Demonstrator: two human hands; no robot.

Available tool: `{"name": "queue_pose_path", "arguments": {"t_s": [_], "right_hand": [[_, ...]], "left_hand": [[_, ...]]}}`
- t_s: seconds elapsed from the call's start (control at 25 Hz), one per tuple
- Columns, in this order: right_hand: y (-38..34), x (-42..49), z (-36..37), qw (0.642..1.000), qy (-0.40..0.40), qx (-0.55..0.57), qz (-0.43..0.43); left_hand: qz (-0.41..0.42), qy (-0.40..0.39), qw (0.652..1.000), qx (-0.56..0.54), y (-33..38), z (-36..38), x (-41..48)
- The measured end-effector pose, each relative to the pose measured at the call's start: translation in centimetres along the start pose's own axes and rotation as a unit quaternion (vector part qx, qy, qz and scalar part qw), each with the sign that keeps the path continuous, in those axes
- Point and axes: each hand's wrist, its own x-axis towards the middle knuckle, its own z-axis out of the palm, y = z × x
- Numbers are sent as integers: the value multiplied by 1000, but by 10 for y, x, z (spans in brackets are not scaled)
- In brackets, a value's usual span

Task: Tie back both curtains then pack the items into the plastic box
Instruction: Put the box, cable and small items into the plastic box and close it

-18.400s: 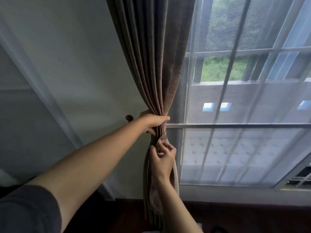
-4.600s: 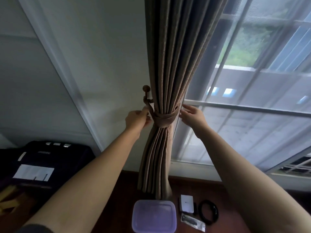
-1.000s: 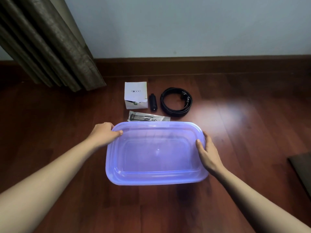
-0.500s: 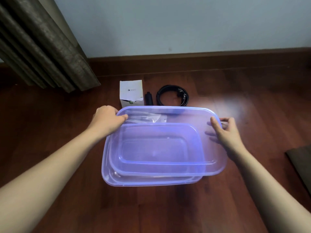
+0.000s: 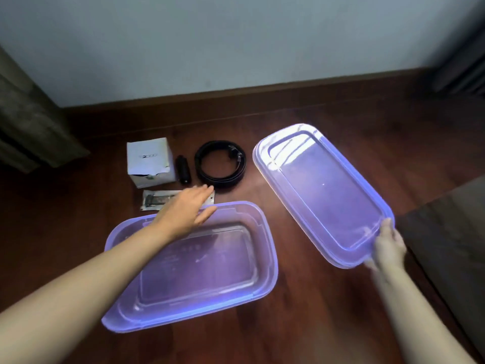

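Observation:
The purple plastic box point(image 5: 265, 258) stands uncovered on the wooden floor in front of me. Its lid point(image 5: 322, 190) lies to the right, and my right hand point(image 5: 387, 245) grips the lid's near corner. My left hand point(image 5: 186, 210) reaches over the box's far rim, fingers spread, holding nothing, above a clear packet point(image 5: 157, 199). Behind it lie a white carton point(image 5: 149, 161), a small black device point(image 5: 183, 169) and a coiled black cable point(image 5: 220, 165).
A brown curtain point(image 5: 29, 122) hangs at the far left by the wall and skirting board. A second dark curtain point(image 5: 467, 64) shows at the top right. A dark mat point(image 5: 451, 245) lies on the floor at the right.
My right hand has carried the lid off the box and over to the right. My left hand has let go of the lid and reached forward toward the packet.

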Motion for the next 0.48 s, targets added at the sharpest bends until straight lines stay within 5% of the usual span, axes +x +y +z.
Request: {"name": "queue_pose_path", "arguments": {"t_s": [0.12, 0.24, 0.48], "right_hand": [[23, 1, 21, 995, 101, 25, 1], [44, -5, 40, 985, 169, -37, 11], [67, -5, 53, 966, 175, -174, 76]], "left_hand": [[-44, -89, 988, 121, -8, 19, 8], [-62, -81, 983, 151, -8, 23, 13], [-62, -65, 988, 124, -14, 30, 13]]}}
